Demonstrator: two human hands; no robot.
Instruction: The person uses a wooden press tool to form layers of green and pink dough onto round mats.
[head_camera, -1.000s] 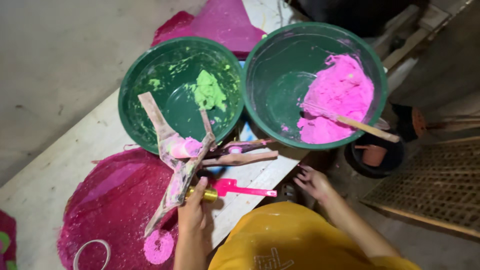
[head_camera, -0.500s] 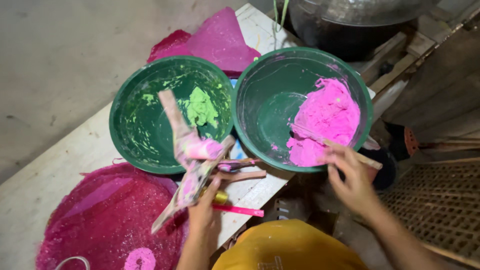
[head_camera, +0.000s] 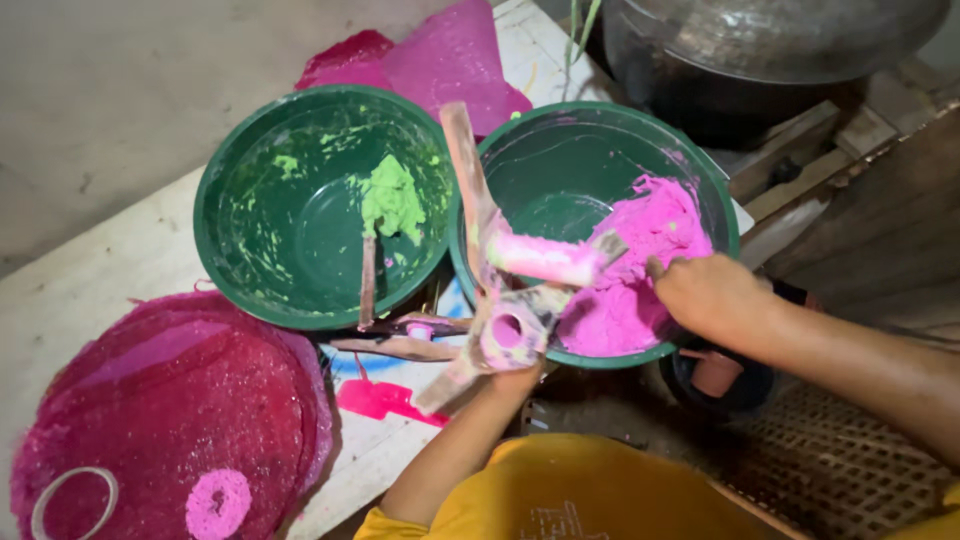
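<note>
My left hand (head_camera: 512, 372) grips a wooden press tool (head_camera: 500, 262) smeared with pink dough, held up over the near rim of the right green bowl (head_camera: 548, 158). A pink tube-shaped part (head_camera: 543, 259) sticks out of the tool. My right hand (head_camera: 708, 296) rests in that bowl on the mound of pink dough (head_camera: 648, 270), fingers curled into it. The left green bowl (head_camera: 262, 210) holds a small lump of green dough (head_camera: 392, 200) and a wooden stick (head_camera: 368, 275).
A stack of round pink mats (head_camera: 170, 410) lies at lower left, with a pink dough disc (head_camera: 218, 503) and a white ring (head_camera: 70, 500) on it. More pink sheets (head_camera: 445, 60) lie behind the bowls. A large metal pot (head_camera: 760, 50) stands at top right.
My left hand lifted the press tool from the board up over the right bowl. My right hand moved from below the bowl into the pink dough.
</note>
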